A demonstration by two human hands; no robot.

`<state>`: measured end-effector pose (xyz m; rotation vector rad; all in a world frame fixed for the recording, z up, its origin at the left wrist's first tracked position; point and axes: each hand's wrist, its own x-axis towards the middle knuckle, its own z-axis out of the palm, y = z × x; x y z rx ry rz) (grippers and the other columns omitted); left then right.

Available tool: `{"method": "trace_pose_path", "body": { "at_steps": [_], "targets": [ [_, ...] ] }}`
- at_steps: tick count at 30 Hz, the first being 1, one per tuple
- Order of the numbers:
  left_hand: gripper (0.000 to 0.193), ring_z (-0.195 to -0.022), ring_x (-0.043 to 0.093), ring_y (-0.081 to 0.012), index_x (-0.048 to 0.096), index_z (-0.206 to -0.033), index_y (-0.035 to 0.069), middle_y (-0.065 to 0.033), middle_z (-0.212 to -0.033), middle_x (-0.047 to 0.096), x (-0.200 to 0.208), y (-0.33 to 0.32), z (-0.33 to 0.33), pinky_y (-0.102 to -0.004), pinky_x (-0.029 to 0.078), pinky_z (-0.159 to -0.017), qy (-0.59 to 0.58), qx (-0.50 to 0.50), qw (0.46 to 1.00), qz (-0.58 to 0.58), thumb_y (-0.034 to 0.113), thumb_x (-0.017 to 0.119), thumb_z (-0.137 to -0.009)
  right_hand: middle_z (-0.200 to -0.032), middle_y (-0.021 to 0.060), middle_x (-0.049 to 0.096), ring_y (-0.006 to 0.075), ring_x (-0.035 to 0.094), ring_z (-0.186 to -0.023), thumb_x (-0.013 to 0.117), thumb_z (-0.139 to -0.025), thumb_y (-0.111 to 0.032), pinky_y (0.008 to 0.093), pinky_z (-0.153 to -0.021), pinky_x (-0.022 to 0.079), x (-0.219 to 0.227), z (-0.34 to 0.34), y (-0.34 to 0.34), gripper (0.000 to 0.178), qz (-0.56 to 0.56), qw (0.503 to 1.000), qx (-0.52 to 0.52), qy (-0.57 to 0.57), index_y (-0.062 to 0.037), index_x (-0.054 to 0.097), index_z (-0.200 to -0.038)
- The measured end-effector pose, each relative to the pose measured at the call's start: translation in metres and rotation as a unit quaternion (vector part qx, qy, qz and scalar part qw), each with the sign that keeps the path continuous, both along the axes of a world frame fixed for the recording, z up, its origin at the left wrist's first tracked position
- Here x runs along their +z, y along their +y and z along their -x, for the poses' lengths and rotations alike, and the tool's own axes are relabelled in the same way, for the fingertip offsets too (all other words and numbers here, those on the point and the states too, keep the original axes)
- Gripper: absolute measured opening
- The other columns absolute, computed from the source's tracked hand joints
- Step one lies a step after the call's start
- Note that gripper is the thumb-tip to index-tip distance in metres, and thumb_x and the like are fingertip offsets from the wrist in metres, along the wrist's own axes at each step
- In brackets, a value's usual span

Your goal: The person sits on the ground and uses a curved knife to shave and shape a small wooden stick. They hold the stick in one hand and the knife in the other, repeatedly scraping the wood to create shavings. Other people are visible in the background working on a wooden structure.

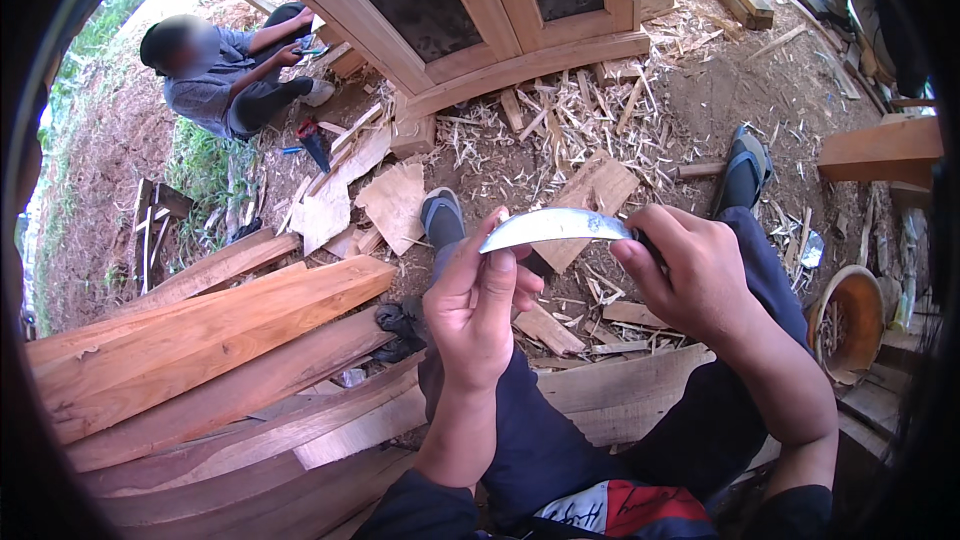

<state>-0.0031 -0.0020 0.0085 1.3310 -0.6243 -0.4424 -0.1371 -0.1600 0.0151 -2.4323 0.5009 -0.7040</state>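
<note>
Silver-bright metal: one curved blade (560, 226), held up in front of the person's knees, between two bare hands and above the littered ground. Long axis: left to right, nearly level. Narrow end to the left; bowed edge away from the person, the straighter edge toward the body.

Left hand (474, 315): upright, at the narrow end. Thumb and index finger pinch there, the thumb on the near side and the index finger beyond; the remaining fingers are loosely curled, with small gaps between them.

Right hand (700, 265): at the opposite end. Fingers folded into a grip, thumb pointing toward the blade; a dark part inside the grip is probably a handle, though the hand covers most of it.

Surroundings: pale wood shavings (560, 130) on bare earth; a flat board (600, 198) beyond the blade; a panelled wooden frame (530, 75) at the top; stacked squared timber (215, 340) on the left; a brown tub (868, 315) tipped on its side at right (bits of wood within). Also two sandalled feet, and a second person (210, 80) seated at upper left, well apart.
</note>
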Motion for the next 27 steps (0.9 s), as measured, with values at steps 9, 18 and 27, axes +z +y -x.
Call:
{"method": "trace_pose_path", "body": {
  "at_steps": [9, 18, 27],
  "targets": [
    [0.033, -0.064, 0.055, -0.0032, 0.058, -0.127, 0.004, -0.0035, -0.094, 0.063, 0.0011, 0.0046, -0.0046, -0.0156, 0.04, -0.051, -0.025, 0.015, 1.0, 0.001, 0.008, 0.059, -0.095, -0.062, 0.0089, 0.058, 0.0291, 0.061, -0.054, 0.065, -0.087, -0.031, 0.0387, -0.047, 0.046, 0.005, -0.0054, 0.0006, 0.028, 0.005, 1.0, 0.012, 0.019, -0.0062, 0.056, -0.079],
    [0.035, -0.064, 0.053, -0.0022, 0.058, -0.127, 0.003, -0.0006, -0.089, 0.062, 0.001, 0.0025, -0.0033, -0.0163, 0.04, -0.052, -0.015, 0.015, 1.0, 0.014, 0.006, 0.062, -0.093, -0.062, 0.0086, 0.058, 0.0286, 0.061, -0.054, 0.065, -0.088, -0.03, 0.0386, -0.047, 0.046, 0.0051, -0.0043, -0.0014, 0.027, 0.002, 0.999, 0.03, 0.024, -0.0065, 0.056, -0.079],
    [0.033, -0.065, 0.052, -0.0034, 0.059, -0.125, 0.0, -0.0015, -0.083, 0.062, 0.0009, 0.0056, 0.0006, -0.0168, 0.041, -0.055, -0.078, 0.029, 0.996, -0.024, 0.005, 0.061, -0.093, -0.06, 0.0076, 0.054, 0.0269, 0.059, -0.051, 0.064, -0.087, -0.034, 0.0372, -0.045, 0.045, -0.001, -0.0053, 0.0015, 0.031, 0.044, 0.999, 0.006, 0.012, -0.0081, 0.052, -0.076]
  ]
}}
